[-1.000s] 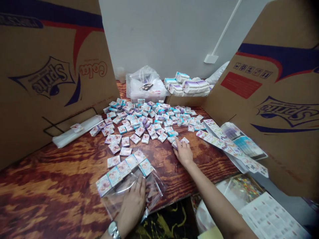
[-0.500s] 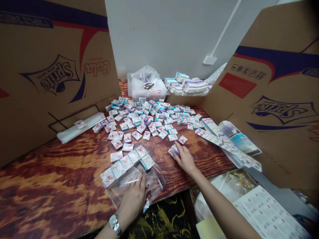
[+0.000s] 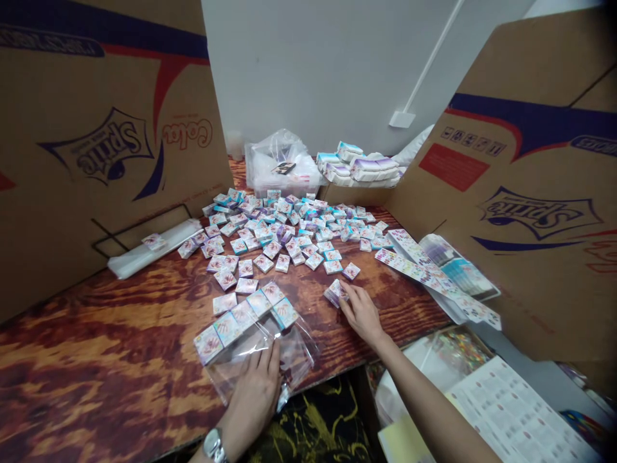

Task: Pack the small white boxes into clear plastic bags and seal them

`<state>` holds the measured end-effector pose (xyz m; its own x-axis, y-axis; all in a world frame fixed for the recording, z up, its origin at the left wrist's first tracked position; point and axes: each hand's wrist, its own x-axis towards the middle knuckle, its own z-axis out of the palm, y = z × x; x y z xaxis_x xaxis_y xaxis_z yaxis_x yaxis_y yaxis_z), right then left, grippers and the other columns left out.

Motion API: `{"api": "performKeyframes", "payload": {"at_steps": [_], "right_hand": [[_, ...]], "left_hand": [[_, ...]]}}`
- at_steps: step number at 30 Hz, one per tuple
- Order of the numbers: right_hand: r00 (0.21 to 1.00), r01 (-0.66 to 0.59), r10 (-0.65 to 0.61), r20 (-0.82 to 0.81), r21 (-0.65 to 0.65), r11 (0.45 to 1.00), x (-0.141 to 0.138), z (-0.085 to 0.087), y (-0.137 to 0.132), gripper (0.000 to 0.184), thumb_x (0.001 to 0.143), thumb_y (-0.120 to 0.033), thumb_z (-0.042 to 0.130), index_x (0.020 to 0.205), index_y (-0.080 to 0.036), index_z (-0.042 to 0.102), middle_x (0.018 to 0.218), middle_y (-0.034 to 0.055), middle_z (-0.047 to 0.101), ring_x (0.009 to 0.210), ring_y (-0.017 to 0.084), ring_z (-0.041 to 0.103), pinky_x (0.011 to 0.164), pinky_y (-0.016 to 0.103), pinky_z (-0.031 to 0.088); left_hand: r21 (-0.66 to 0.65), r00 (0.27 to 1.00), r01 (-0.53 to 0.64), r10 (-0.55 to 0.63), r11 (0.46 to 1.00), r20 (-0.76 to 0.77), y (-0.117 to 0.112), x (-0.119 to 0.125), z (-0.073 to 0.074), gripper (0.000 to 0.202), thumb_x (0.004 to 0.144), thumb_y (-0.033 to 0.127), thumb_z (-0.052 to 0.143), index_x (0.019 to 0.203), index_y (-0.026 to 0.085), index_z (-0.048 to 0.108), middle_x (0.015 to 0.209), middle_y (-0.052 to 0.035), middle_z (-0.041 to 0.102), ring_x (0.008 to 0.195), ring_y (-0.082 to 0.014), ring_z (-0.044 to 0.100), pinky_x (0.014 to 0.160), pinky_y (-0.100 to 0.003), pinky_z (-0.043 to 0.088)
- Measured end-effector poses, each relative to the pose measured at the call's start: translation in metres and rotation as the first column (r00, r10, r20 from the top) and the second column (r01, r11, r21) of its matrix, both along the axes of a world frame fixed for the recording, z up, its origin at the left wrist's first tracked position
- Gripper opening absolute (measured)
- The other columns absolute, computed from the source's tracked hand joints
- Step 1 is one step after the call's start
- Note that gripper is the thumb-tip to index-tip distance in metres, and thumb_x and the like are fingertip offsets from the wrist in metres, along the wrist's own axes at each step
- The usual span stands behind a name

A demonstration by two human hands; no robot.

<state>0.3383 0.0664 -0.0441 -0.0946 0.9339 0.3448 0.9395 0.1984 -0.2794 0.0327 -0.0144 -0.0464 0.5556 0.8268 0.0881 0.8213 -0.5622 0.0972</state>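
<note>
My left hand [image 3: 258, 386], with a silver watch on its wrist, lies flat with fingers stretched on a clear plastic bag [image 3: 295, 350] at the table's front edge. Several small white, purple and blue printed boxes [image 3: 230, 328] form a row along the bag's far side; whether they are inside it I cannot tell. To the right, my right hand [image 3: 362, 312] has its fingers closed at the edge of a small printed box [image 3: 333, 290] resting on the table. Its thumb is largely hidden. Beyond both hands spreads a loose heap of similar boxes [image 3: 284, 222].
Tall cardboard cartons [image 3: 110, 83] [image 3: 535, 167] flank the wood-patterned table [image 3: 96, 379]. Clear bags [image 3: 277, 161] and wrapped packs [image 3: 376, 168] stand at the back. Plastic sleeves [image 3: 154, 249] lie left, sticker strips [image 3: 434, 276] right. Printed sheets [image 3: 515, 405] sit below on the right.
My right hand has shifted slightly right on the small box, uncovering more of its top. My left hand has slid a little toward me on the bag.
</note>
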Motion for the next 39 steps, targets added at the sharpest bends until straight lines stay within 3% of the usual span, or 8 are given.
{"api": "performKeyframes", "payload": {"at_steps": [5, 10, 16, 21, 24, 30, 35, 39], "right_hand": [[0.999, -0.045, 0.045, -0.017, 0.021, 0.999, -0.002, -0.016, -0.003, 0.042, 0.09, -0.037, 0.046, 0.129, -0.022, 0.048, 0.117, 0.0125, 0.048, 0.107, 0.024, 0.051, 0.091, 0.039, 0.046], [0.997, -0.031, 0.035, -0.071, 0.044, 0.999, -0.004, -0.033, -0.002, 0.045, 0.091, -0.036, 0.044, 0.134, -0.022, 0.043, 0.117, 0.0135, 0.045, 0.108, 0.025, 0.051, 0.088, 0.039, 0.049], [0.98, -0.045, 0.062, -0.188, 0.094, 0.995, -0.031, 0.017, -0.049, 0.049, 0.09, -0.03, 0.046, 0.138, -0.023, 0.039, 0.118, 0.0144, 0.046, 0.108, 0.026, 0.053, 0.091, 0.04, 0.047], [0.906, -0.403, 0.4, -0.138, 0.004, 0.915, -0.088, 0.047, -0.113, 0.053, 0.087, -0.023, 0.051, 0.138, -0.025, 0.039, 0.122, 0.015, 0.048, 0.109, 0.025, 0.053, 0.087, 0.035, 0.05], [0.897, -0.436, 0.432, -0.092, -0.04, 0.899, -0.125, 0.032, -0.108, 0.048, 0.087, -0.021, 0.047, 0.136, -0.02, 0.043, 0.119, 0.0166, 0.052, 0.106, 0.025, 0.053, 0.086, 0.037, 0.051], [0.97, -0.235, 0.236, 0.059, -0.027, 0.972, -0.171, -0.01, -0.059, 0.043, 0.09, -0.019, 0.04, 0.132, -0.019, 0.048, 0.116, 0.0196, 0.055, 0.095, 0.029, 0.059, 0.076, 0.04, 0.053], [0.981, -0.175, 0.168, 0.099, 0.069, 0.982, -0.17, -0.016, -0.065, 0.042, 0.091, -0.025, 0.044, 0.132, -0.024, 0.047, 0.116, 0.018, 0.055, 0.096, 0.029, 0.058, 0.077, 0.041, 0.051], [0.957, -0.285, 0.272, 0.105, 0.136, 0.949, -0.152, -0.012, -0.083, 0.028, 0.09, -0.024, 0.045, 0.114, -0.018, 0.06, 0.102, 0.0141, 0.06, 0.087, 0.022, 0.058, 0.074, 0.033, 0.049]], "left_hand": [[0.096, 0.998, 0.007, -0.013, 0.995, 0.064, -0.008, -0.006, -0.003, 0.054, 0.087, 0.025, 0.044, 0.136, 0.005, 0.034, 0.128, -0.0201, 0.052, 0.116, -0.0315, 0.05, 0.092, -0.041, 0.045], [0.081, 0.991, -0.012, 0.001, 0.997, 0.131, -0.019, -0.017, 0.002, 0.067, 0.088, 0.025, 0.043, 0.145, 0.01, 0.011, 0.14, -0.0209, 0.04, 0.129, -0.0313, 0.037, 0.098, -0.042, 0.042], [-0.08, 0.976, -0.036, 0.053, 0.996, 0.213, -0.028, -0.024, 0.023, 0.067, 0.089, 0.013, 0.033, 0.146, 0.012, -0.002, 0.151, -0.0195, 0.015, 0.138, -0.0283, 0.019, 0.105, -0.043, 0.035], [-0.155, 0.945, -0.043, 0.09, 0.987, 0.313, -0.029, -0.019, 0.033, 0.066, 0.088, 0.008, 0.03, 0.145, 0.012, -0.003, 0.153, -0.0174, 0.003, 0.14, -0.0268, 0.01, 0.108, -0.043, 0.031], [-0.155, 0.937, -0.039, 0.09, 0.987, 0.338, -0.028, -0.017, 0.033, 0.067, 0.087, 0.007, 0.029, 0.146, 0.013, -0.004, 0.153, -0.016, 0.002, 0.14, -0.0268, 0.009, 0.109, -0.045, 0.029], [-0.16, 0.925, -0.036, 0.094, 0.986, 0.369, -0.03, -0.012, 0.025, 0.07, 0.087, 0.008, 0.03, 0.145, 0.014, -0.009, 0.153, -0.0164, 0.006, 0.14, -0.0274, 0.007, 0.109, -0.048, 0.028], [-0.306, 0.852, -0.061, 0.209, 0.95, 0.479, -0.029, -0.008, 0.01, 0.069, 0.088, 0.011, 0.031, 0.145, 0.015, -0.007, 0.152, -0.0182, 0.009, 0.139, -0.0269, 0.012, 0.109, -0.051, 0.028], [-0.441, 0.781, -0.099, 0.344, 0.892, 0.521, -0.022, 0.0, 0.0, 0.062, 0.09, 0.017, 0.031, 0.145, 0.009, 0.005, 0.15, -0.021, 0.018, 0.139, -0.0261, 0.016, 0.11, -0.05, 0.025]]}}
